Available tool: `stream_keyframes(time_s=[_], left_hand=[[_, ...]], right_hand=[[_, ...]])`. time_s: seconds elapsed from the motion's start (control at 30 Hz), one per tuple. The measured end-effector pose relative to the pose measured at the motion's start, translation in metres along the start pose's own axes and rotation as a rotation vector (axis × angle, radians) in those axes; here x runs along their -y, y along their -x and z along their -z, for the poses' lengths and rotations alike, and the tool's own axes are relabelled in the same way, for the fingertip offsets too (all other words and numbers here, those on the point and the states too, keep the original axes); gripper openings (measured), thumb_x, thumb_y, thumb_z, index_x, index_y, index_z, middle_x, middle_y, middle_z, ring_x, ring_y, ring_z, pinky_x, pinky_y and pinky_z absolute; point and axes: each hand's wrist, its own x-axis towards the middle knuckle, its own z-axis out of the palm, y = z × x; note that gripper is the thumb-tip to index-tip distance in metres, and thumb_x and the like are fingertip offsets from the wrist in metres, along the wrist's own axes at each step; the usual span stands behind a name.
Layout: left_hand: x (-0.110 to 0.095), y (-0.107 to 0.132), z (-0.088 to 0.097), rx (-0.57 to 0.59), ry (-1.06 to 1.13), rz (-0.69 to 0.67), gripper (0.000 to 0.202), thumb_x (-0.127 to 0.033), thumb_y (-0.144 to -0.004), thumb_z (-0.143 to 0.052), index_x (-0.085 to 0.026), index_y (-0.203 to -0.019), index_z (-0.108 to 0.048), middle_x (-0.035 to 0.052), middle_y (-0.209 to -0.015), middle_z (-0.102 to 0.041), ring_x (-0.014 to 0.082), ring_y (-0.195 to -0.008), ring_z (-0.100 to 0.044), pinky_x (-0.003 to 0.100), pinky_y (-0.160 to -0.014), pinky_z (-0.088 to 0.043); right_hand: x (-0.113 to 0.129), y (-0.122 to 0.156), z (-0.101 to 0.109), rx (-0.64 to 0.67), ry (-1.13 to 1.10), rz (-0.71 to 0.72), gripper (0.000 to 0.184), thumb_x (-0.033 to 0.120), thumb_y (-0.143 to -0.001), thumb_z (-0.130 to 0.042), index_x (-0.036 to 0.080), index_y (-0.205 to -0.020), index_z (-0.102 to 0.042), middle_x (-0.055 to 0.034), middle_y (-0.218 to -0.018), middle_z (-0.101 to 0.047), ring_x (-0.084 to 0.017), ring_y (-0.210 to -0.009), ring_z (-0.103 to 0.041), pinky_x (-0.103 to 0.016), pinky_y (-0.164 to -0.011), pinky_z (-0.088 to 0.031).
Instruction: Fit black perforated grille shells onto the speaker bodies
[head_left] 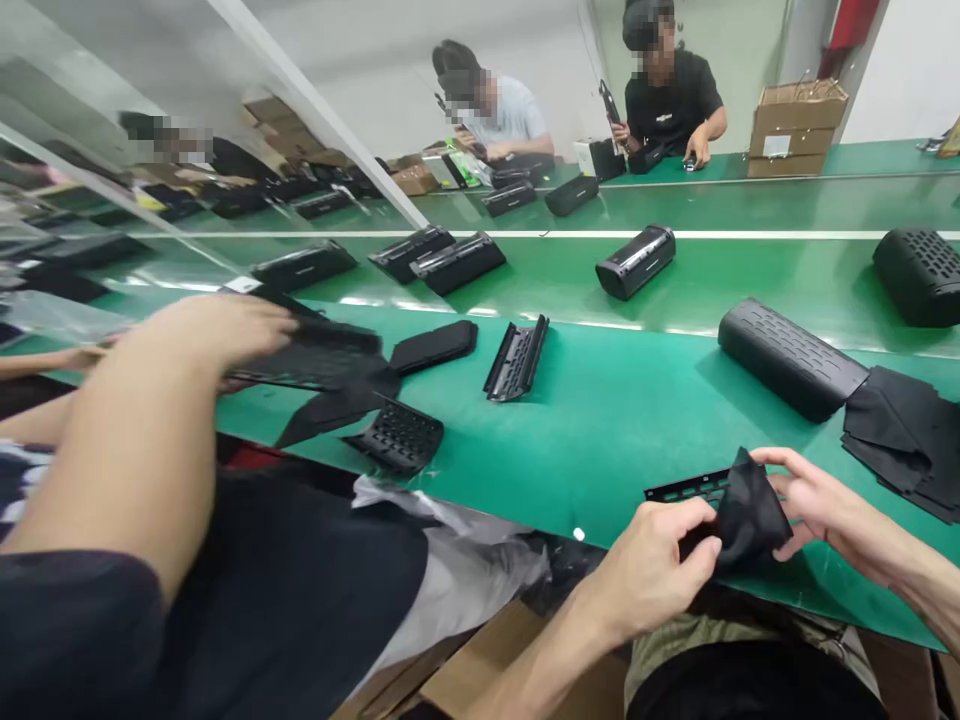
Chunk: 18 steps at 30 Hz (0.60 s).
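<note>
Low at the right of the head view, my left hand (656, 560) is closed, thumb and fingers pinching the near edge of a piece of black cloth (750, 515). My right hand (817, 505) grips the cloth's other side between thumb and curved fingers. Behind and partly under the cloth is a black slotted plastic shell (686, 488); most of it is hidden. Right of my hands lies a stack of black cloth pieces (900, 440). Touching that stack is a black perforated speaker housing (791, 355).
A co-worker's arm (142, 410) reaches over the left of the green table (600, 400). Curved black grilles (517, 360) lie midway. Several black speakers (637, 262) stand on the green belt (720, 270). People sit opposite, near a cardboard box (795, 130).
</note>
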Motion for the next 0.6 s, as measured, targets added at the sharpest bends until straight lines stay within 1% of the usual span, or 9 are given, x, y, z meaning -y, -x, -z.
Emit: stream_keyframes(time_s=[0.03,0.07,0.13,0.17,0.2,0.3,0.4,0.5,0.6], left_hand=[[-0.001,0.003,0.004,0.002,-0.08,-0.038,0.014,-0.022,-0.087,-0.056,-0.021,-0.073,-0.058,-0.0048,-0.062,-0.055,0.0111,-0.057,-0.048,0.026,-0.059,-0.037],[-0.001,0.005,0.008,0.004,-0.136,-0.051,0.016,-0.022,-0.088,-0.055,-0.021,-0.072,-0.059,-0.0045,-0.062,-0.055,0.0115,-0.058,-0.046,0.026,-0.059,-0.036],[0.003,0.005,0.014,0.004,-0.202,-0.011,0.017,-0.022,-0.09,-0.053,-0.021,-0.076,-0.063,-0.0037,-0.064,-0.06,0.0126,-0.059,-0.05,0.026,-0.059,-0.036],[0.006,0.004,0.015,0.001,-0.234,0.022,0.017,-0.022,-0.091,-0.053,-0.022,-0.08,-0.066,-0.0029,-0.066,-0.063,0.0137,-0.06,-0.053,0.026,-0.06,-0.037],[0.01,0.001,0.016,-0.003,-0.275,0.053,0.017,-0.022,-0.092,-0.053,-0.022,-0.085,-0.069,-0.0017,-0.069,-0.067,0.0151,-0.063,-0.058,0.027,-0.062,-0.039],[0.022,-0.008,0.015,0.013,-0.432,0.122,0.021,-0.023,-0.094,-0.053,-0.023,-0.1,-0.074,0.0038,-0.082,-0.077,0.0216,-0.078,-0.071,0.03,-0.071,-0.046],[0.029,-0.013,0.011,0.04,-0.572,0.198,0.021,-0.026,-0.097,-0.055,-0.023,-0.11,-0.072,0.0076,-0.093,-0.081,0.0275,-0.091,-0.077,0.033,-0.078,-0.048],[0.031,-0.01,0.01,0.023,-0.655,0.256,0.02,-0.027,-0.101,-0.054,-0.024,-0.114,-0.068,0.0077,-0.093,-0.081,0.0301,-0.094,-0.078,0.035,-0.079,-0.049],[0.036,-0.004,0.013,-0.059,-0.657,0.294,0.017,-0.028,-0.102,-0.054,-0.024,-0.115,-0.065,0.0054,-0.093,-0.079,0.0288,-0.094,-0.078,0.035,-0.078,-0.05]], right_hand=[[0.0,-0.002,-0.002,-0.025,0.176,0.019,0.064,0.064,-0.083,-0.077,0.028,-0.132,-0.057,-0.007,-0.114,-0.071,-0.026,-0.088,-0.072,-0.035,-0.068,-0.057],[-0.001,-0.005,-0.004,-0.058,0.374,0.049,0.053,0.054,-0.085,-0.075,0.027,-0.129,-0.059,-0.0058,-0.111,-0.072,-0.024,-0.085,-0.07,-0.033,-0.067,-0.055],[-0.004,-0.011,-0.005,-0.12,0.736,0.106,0.028,0.04,-0.093,-0.06,0.025,-0.116,-0.063,-0.0033,-0.099,-0.074,-0.023,-0.081,-0.069,-0.031,-0.068,-0.052],[-0.006,-0.013,-0.004,-0.15,0.874,0.12,0.023,0.034,-0.095,-0.052,0.025,-0.111,-0.064,-0.0022,-0.093,-0.074,-0.023,-0.08,-0.069,-0.031,-0.069,-0.05],[-0.007,-0.016,-0.003,-0.177,0.979,0.113,0.022,0.03,-0.095,-0.048,0.025,-0.108,-0.065,-0.0013,-0.087,-0.074,-0.023,-0.078,-0.069,-0.031,-0.068,-0.048],[-0.012,-0.021,0.003,-0.256,1.127,0.045,0.018,0.029,-0.091,-0.052,0.026,-0.103,-0.064,-0.0004,-0.072,-0.069,-0.025,-0.07,-0.066,-0.031,-0.061,-0.036],[-0.015,-0.023,0.009,-0.332,1.231,-0.011,0.009,0.029,-0.087,-0.057,0.027,-0.095,-0.062,-0.0011,-0.072,-0.069,-0.026,-0.07,-0.067,-0.031,-0.059,-0.028],[-0.016,-0.021,0.016,-0.384,1.269,-0.024,0.006,0.028,-0.087,-0.057,0.028,-0.093,-0.058,-0.0002,-0.081,-0.072,-0.024,-0.074,-0.068,-0.03,-0.06,-0.032],[-0.013,-0.018,0.023,-0.434,1.276,-0.012,0.015,0.034,-0.089,-0.057,0.027,-0.103,-0.058,-0.0026,-0.094,-0.075,-0.024,-0.077,-0.069,-0.031,-0.064,-0.04]])
